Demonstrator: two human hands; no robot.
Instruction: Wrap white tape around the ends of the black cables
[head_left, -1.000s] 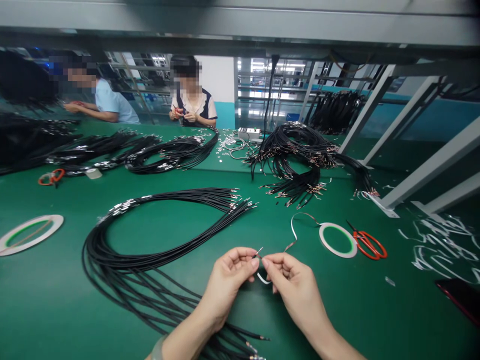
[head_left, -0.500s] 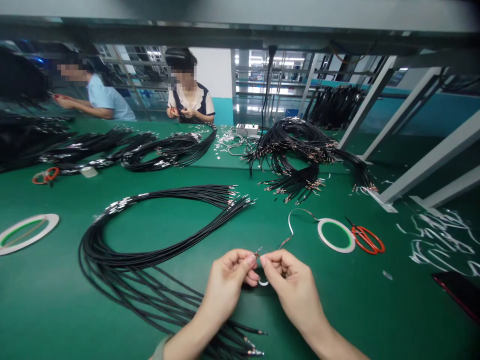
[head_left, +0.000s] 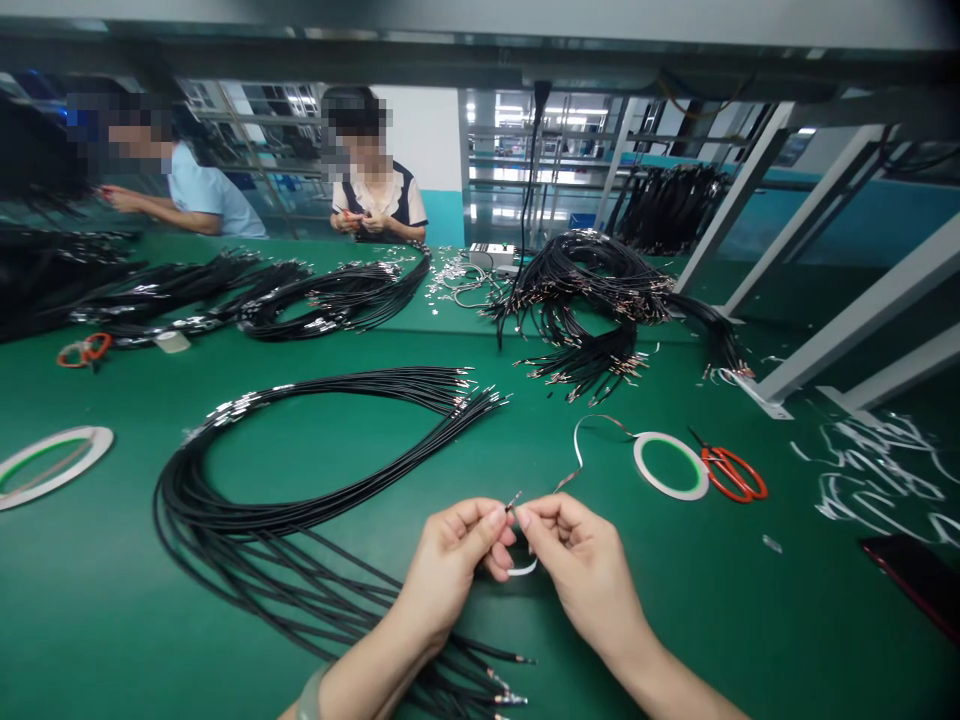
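Where the fingertips [head_left: 497, 518] nearly meet: the metal-tipped end of a black cable [head_left: 515, 497], right of the looped cable bundle [head_left: 191, 490].
Left hand [head_left: 454, 560]: holding that end in a fingertip pinch.
Right hand [head_left: 581, 560]: pinching narrow copper-and-white tape [head_left: 577, 447] close beside it.
Tape roll [head_left: 637, 457]: right of the bundle, that tape trailing from it.
Orange-handled scissors [head_left: 710, 457]: farther right of the bundle.
Two people [head_left: 379, 200]: beyond the bundle.

White box [head_left: 491, 256], grey metal legs [head_left: 862, 322]
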